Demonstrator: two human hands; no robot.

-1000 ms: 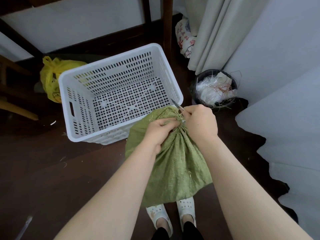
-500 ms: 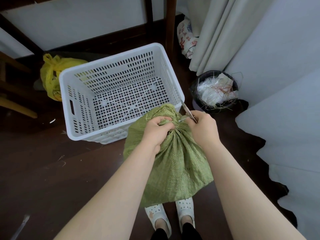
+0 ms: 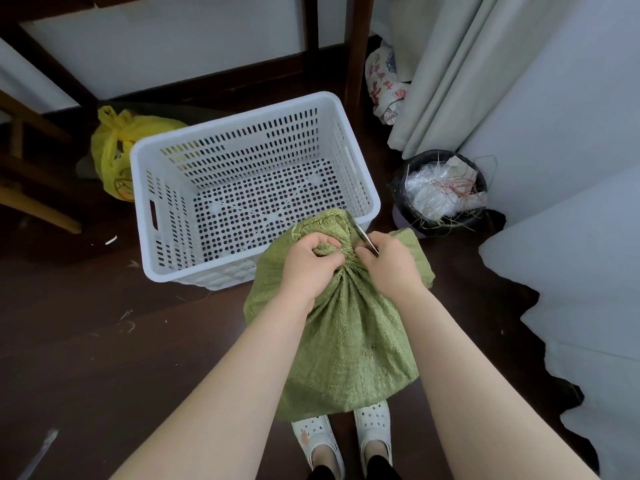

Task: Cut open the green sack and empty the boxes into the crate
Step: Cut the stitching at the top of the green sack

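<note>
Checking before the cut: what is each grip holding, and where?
Left grip: sack, at its bunched neck. Right grip: blade, by its hidden handle.

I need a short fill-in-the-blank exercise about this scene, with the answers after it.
The left hand grips the neck of a sack coloured ____.
The right hand holds a metal blade at that neck, near a crate containing ____.
The black bin stands on the crate's ____ side.
Answers: green; nothing; right.
</note>
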